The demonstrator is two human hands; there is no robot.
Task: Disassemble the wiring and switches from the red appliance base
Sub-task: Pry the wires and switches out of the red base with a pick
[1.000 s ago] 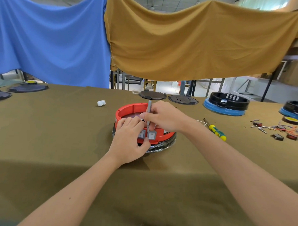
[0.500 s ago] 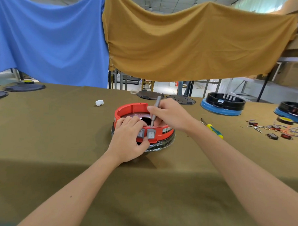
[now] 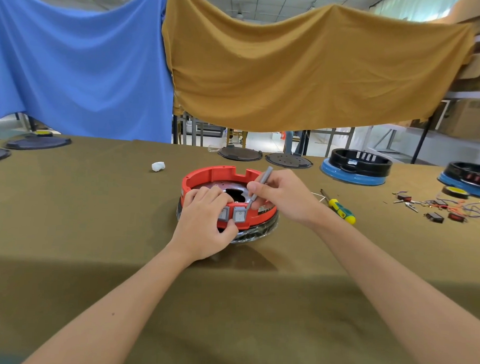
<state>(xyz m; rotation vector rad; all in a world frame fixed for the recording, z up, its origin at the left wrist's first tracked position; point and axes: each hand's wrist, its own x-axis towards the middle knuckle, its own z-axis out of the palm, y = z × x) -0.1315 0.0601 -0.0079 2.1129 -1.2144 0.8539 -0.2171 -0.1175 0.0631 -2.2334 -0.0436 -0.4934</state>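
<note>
Red appliance base (image 3: 206,177) sits mid-surface; left hand (image 3: 203,229) grips its near wall over one switch, right hand (image 3: 282,197) pinches a grey tool (image 3: 257,189) slanting down beside the other switch (image 3: 239,215).

Two bare forearms, bare hands (image 3: 203,229), no sleeves in view

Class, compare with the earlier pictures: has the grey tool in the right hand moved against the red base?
Yes. The grey tool, gripped by the right hand, has tilted rightward from upright; its tip now sits by the right switch on the red base.
</note>
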